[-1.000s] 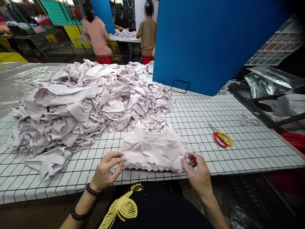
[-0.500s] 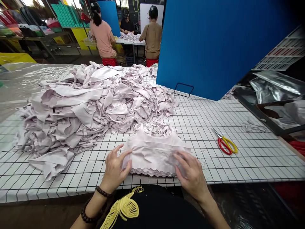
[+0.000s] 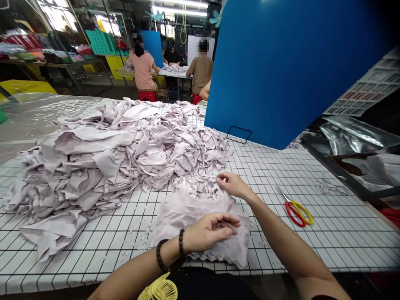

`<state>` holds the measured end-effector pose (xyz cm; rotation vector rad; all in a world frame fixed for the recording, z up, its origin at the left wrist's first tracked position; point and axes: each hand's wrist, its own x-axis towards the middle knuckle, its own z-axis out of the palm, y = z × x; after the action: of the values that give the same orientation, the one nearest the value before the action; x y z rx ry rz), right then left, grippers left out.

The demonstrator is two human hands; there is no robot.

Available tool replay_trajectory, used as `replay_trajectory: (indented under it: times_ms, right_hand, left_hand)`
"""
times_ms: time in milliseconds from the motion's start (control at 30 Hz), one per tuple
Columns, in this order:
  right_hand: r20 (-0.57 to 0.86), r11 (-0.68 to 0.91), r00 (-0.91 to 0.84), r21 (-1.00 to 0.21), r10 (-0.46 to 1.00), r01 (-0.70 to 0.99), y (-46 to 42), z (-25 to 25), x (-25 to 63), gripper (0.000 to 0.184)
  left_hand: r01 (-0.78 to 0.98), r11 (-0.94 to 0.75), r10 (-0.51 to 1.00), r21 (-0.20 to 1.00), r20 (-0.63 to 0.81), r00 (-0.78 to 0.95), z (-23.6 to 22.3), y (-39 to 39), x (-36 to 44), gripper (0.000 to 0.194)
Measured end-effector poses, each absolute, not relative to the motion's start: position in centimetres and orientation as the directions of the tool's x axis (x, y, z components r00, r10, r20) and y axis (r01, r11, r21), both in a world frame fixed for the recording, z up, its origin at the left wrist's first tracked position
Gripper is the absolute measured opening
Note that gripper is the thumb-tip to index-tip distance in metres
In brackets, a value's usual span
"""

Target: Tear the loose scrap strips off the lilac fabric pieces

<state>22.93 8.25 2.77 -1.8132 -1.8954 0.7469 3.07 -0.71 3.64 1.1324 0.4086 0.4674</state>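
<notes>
A flat stack of pale lilac tops (image 3: 184,212) with wavy hems lies on the grid-patterned table, close to my body. My left hand (image 3: 211,231), with two dark bead bracelets at the wrist, hovers across the front of the stack; its fingers and thumb are apart with nothing between them. At the stack's far right corner is my right hand (image 3: 233,184), its fingers curled in beside the thin straps (image 3: 200,187). Whether a strap is pinched there is too small to tell. Scissors (image 3: 295,208) with one red and one yellow handle lie to the right.
A large heap of loose lilac garments (image 3: 125,150) covers the table's left and middle. Behind the stack, a blue panel (image 3: 265,75) stands on a wire foot. Fabric scraps (image 3: 331,185) lie at right, near an open box (image 3: 337,166). People sit at another table beyond.
My right hand has moved from the stack's lower right side up to the straps. My left hand has swung right across the stack's front. The view has tilted up.
</notes>
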Motion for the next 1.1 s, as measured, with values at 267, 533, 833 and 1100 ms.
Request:
replay_trajectory:
  times_ms: [267, 533, 833, 1100]
  right_hand:
    - [-0.329, 0.005, -0.184, -0.477, 0.926, 0.879, 12.7, 2.0, 22.5, 0.037]
    - [-0.248, -0.136, -0.007, -0.556, 0.969, 0.820, 15.9, 1.0, 23.7, 0.022]
    - [0.165, 0.210, -0.130, -0.766, 0.978, 0.608, 13.2, 7.7, 24.4, 0.032]
    - [0.301, 0.567, -0.480, -0.415, 0.824, 0.712, 3.3, 7.8, 22.4, 0.028]
  left_hand:
    - [-0.302, 0.581, 0.540, 0.756, -0.081, 0.837, -0.4, 0.6, 5.0, 0.044]
    - [-0.323, 0.635, 0.518, 0.702, -0.076, 0.852, -0.8, 0.8, 5.0, 0.046]
    - [-0.342, 0.755, 0.511, 0.559, -0.175, 0.842, 0.6, 1.3, 4.3, 0.051]
    - [-0.429, 0.626, 0.701, 0.651, -0.229, 0.675, 2.6, 1.9, 3.9, 0.047]
